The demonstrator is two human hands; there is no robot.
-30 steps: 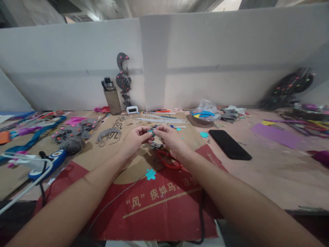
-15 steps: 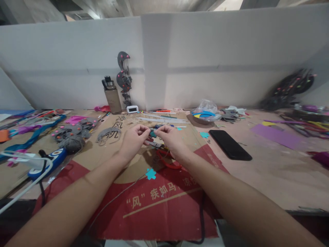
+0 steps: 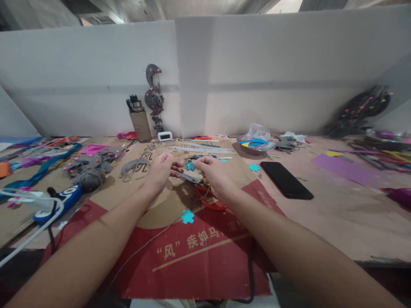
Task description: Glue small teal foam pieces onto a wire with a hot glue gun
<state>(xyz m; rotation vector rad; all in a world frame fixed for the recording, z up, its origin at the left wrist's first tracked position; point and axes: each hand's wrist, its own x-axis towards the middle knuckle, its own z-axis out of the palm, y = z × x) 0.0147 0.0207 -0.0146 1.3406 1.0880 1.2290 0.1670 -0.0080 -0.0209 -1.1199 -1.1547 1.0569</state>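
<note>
Right-hand fingers (image 3: 205, 160): in the head view, thumb and index are pressed together on a small teal piece (image 3: 190, 166), which is held between the two hands, above the cardboard.
Left-hand fingers (image 3: 166, 161): loosely bent and slightly parted, separated from the teal piece by a narrow gap; whether any fine thread is pinched cannot be told.
Scissors (image 3: 212, 206): partly covered by the right hand; smooth red loops, metal blades pointed toward the left hand.
Cardboard (image 3: 205, 282): brown and red, printed with characters; its near edge is carried past the bench's front edge.
Turquoise cutout (image 3: 187, 216): flat, lobed in outline, placed on the red part, with a thin thread running just beside it toward the near left.
Phone (image 3: 286, 180): black, flat, round-cornered, set just beside the cardboard's right edge.
Bench (image 3: 334, 226): a broad, scuffed pinkish stretch is left between phone and front edge.
Left side: narrowed by a fuzzy grey yarn ball (image 3: 91, 181).
Partition (image 3: 257, 55): pale and smooth; the far edge is closed off by it.
</note>
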